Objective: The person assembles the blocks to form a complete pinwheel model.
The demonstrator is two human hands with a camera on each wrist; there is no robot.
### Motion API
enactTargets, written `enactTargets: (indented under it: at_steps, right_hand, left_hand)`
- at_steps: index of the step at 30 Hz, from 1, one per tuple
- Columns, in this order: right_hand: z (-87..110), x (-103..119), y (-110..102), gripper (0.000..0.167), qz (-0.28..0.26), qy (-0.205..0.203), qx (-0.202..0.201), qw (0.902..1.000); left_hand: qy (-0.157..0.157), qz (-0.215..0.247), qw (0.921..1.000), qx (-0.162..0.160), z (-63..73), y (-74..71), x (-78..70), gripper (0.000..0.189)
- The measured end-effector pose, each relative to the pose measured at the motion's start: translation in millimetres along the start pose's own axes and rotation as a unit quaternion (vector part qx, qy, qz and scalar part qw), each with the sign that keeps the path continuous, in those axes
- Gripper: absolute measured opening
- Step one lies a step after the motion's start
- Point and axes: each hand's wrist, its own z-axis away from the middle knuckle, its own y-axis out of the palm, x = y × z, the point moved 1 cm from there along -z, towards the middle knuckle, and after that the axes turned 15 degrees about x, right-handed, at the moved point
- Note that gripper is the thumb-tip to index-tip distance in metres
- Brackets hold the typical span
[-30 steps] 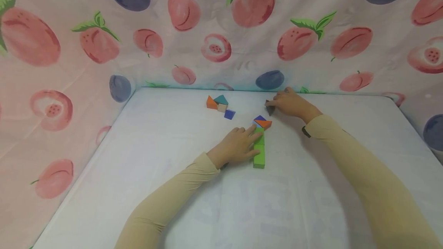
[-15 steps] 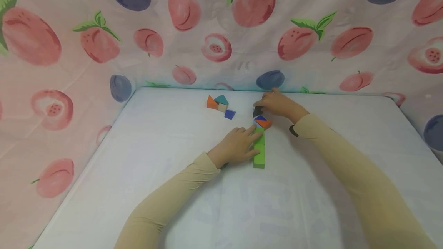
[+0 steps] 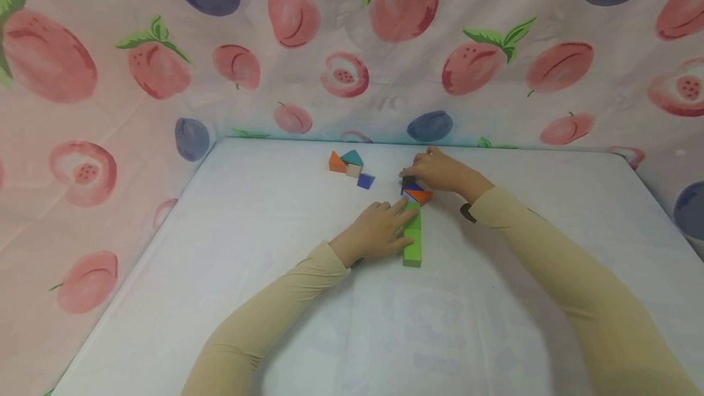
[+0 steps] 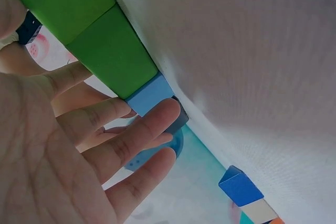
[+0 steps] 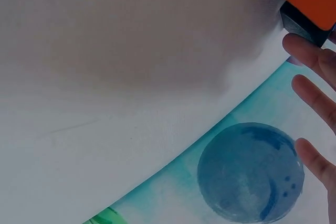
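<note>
Two green blocks (image 3: 412,248) lie end to end, and my left hand (image 3: 374,231) rests its extended fingers along them. In the left wrist view, a light blue block (image 4: 150,95) adjoins their far end, with one fingertip by it. Beyond the green blocks, an orange triangular block (image 3: 421,195) and a dark blue triangular block (image 3: 412,187) fit side by side. My right hand (image 3: 444,171) pinches a black block (image 3: 407,182) against the far end of this row. The right wrist view shows the black block (image 5: 302,23) touching the orange piece; part of the grip is out of frame.
Left of the row sits a loose cluster: an orange triangular block (image 3: 337,162), a teal triangular block (image 3: 352,157), a cream block (image 3: 354,170) and a blue block (image 3: 365,181). Behind the white table (image 3: 264,200) hangs a fruit-print cloth (image 3: 385,66).
My right hand has moved left and slightly toward me, bringing the black block up to the far end of the row. The left hand stays in place.
</note>
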Motion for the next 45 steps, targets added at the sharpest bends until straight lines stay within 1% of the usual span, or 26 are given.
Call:
enactTargets:
  at_steps: [13,23,30,45]
  right_hand:
    - [1.6,2.7,2.0,0.044,0.003,0.003,0.000,1.0000]
    - [2.4,3.6,2.4,0.042,0.002,0.004,0.004,1.0000]
    - [3.4,3.5,2.9,0.039,0.001,0.000,-0.004,1.0000]
    - [3.4,3.7,1.4,0.040,-0.009,0.003,-0.007,0.9999]
  left_hand:
    - [-0.002,-0.007,1.0000,-0.002,-1.5,1.5,-0.5,0.061]
    - [0.000,-0.001,1.0000,-0.006,-0.6,0.5,-0.2,0.061]
    - [0.000,-0.004,1.0000,-0.006,-1.1,1.2,0.0,0.061]
    - [-0.002,-0.012,0.9999,-0.006,-0.9,0.8,0.1,0.061]
